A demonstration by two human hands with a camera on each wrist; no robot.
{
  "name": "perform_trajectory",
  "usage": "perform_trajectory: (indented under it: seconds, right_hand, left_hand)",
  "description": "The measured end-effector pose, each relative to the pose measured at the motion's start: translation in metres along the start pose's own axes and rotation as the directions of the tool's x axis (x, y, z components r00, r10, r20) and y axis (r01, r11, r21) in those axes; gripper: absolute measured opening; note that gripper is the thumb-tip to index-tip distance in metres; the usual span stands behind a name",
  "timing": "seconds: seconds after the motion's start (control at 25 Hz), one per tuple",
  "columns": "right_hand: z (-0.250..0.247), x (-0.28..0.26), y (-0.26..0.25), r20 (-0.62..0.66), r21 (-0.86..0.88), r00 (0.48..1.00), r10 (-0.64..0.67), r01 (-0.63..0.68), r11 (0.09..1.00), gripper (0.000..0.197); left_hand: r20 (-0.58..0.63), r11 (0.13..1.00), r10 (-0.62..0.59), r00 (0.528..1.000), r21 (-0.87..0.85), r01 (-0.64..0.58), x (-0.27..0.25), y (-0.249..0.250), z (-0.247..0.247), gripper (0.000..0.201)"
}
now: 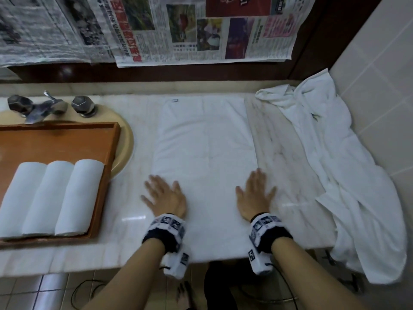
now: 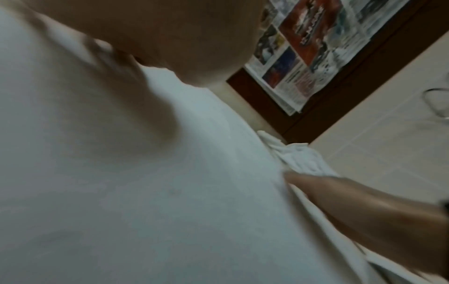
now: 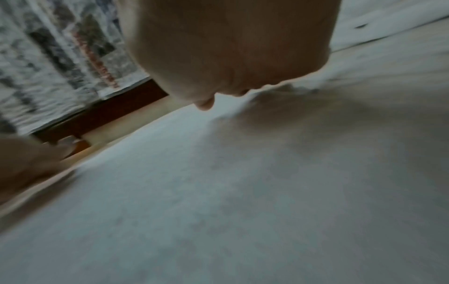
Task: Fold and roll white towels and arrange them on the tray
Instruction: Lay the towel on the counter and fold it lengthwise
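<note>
Both hands, left hand [image 1: 164, 195] and right hand [image 1: 254, 194], press flat and hold nothing on the near end of the folded towel [image 1: 205, 139] lying on the counter [image 1: 274, 139]; soft, light and limp, it looks best taken at its near corners.

Matt cloth towel [image 1: 204, 139], glossy marble counter [image 1: 279, 142], wooden tray [image 1: 67, 144].

Bare forearms, each w/ a dark wristband [image 1: 164, 239] under white marker-printed, cabled camera units [image 1: 260, 258], probably strapped on.
</note>
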State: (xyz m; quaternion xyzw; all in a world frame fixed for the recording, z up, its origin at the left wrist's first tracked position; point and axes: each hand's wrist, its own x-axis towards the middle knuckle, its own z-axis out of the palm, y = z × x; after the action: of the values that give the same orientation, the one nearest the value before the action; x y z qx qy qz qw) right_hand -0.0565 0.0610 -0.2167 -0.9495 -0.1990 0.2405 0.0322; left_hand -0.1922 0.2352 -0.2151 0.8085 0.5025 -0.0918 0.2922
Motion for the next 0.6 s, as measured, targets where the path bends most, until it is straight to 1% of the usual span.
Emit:
perform_trajectory:
  seconds: [0.04,0.08,0.12,0.16,0.2,0.24,0.28,0.32,0.36,0.4,0.44,0.48,0.52,0.56,0.6]
  right_hand:
    - [-0.002,0.002,-0.017,0.008,-0.009,0.983,-0.182,0.182,0.983,0.066]
    - [0.000,0.004,-0.031,0.045,-0.008,0.936,-0.350,0.351,0.936,0.064]
    - [0.003,0.007,-0.038,0.095,-0.006,0.889,-0.448,0.450,0.893,0.061]
    - [0.001,0.016,-0.035,0.116,-0.005,0.879,-0.462,0.466,0.885,0.060]
    - [-0.003,0.027,-0.024,0.115,-0.022,0.913,-0.391,0.396,0.918,0.060]
    - [-0.009,0.041,-0.011,0.098,-0.031,0.965,-0.244,0.248,0.968,0.062]
    - [-0.019,0.053,0.000,0.073,-0.024,0.995,-0.061,0.063,0.998,0.064]
    - [-0.028,0.061,0.003,0.060,-0.030,0.996,0.059,-0.058,0.998,0.065]
    - [-0.036,0.065,-0.004,0.055,-0.025,0.996,0.068,-0.067,0.997,0.066]
    - [-0.039,0.067,-0.020,0.034,-0.028,0.999,-0.042,0.043,0.999,0.064]
    - [-0.039,0.072,-0.038,0.047,-0.039,0.975,-0.218,0.220,0.975,0.061]
    - [-0.037,0.077,-0.052,0.084,-0.031,0.927,-0.366,0.370,0.928,0.059]
    - [-0.036,0.084,-0.056,0.130,-0.022,0.886,-0.444,0.451,0.892,0.058]
    - [-0.039,0.096,-0.050,0.147,-0.014,0.887,-0.437,0.444,0.896,0.058]
    - [-0.042,0.108,-0.037,0.134,-0.029,0.924,-0.359,0.366,0.930,0.060]
  left_hand:
    - [0.043,0.989,0.145,0.988,-0.030,-0.144,-0.001,0.023,0.006,0.062]
    - [0.116,0.952,0.306,0.945,-0.043,-0.303,-0.002,0.042,0.017,0.060]
    - [0.186,0.907,0.419,0.889,-0.046,-0.418,-0.001,0.051,0.025,0.058]
    - [0.220,0.889,0.450,0.865,-0.023,-0.457,0.008,0.051,0.023,0.057]
    - [0.188,0.911,0.399,0.897,0.031,-0.411,0.022,0.041,0.019,0.056]
    - [0.113,0.958,0.275,0.955,0.055,-0.283,0.037,0.030,0.011,0.058]
    - [0.014,0.996,0.076,0.997,0.042,-0.077,0.051,0.022,0.000,0.060]
    - [-0.034,0.996,-0.088,0.996,0.013,0.089,0.059,0.022,-0.010,0.062]
    - [-0.044,0.991,-0.131,0.990,-0.023,0.130,0.062,0.033,-0.015,0.064]
    - [-0.043,0.998,-0.041,0.998,-0.046,0.039,0.058,0.051,-0.014,0.064]
    - [-0.004,0.990,0.133,0.991,-0.041,-0.133,0.059,0.074,-0.006,0.062]
    - [0.066,0.955,0.296,0.953,-0.045,-0.293,0.062,0.090,0.005,0.059]
    - [0.141,0.918,0.395,0.908,-0.043,-0.393,0.066,0.096,0.009,0.057]
    - [0.176,0.906,0.419,0.891,-0.012,-0.423,0.077,0.092,0.007,0.055]
    - [0.149,0.922,0.373,0.916,0.051,-0.383,0.091,0.081,0.002,0.055]
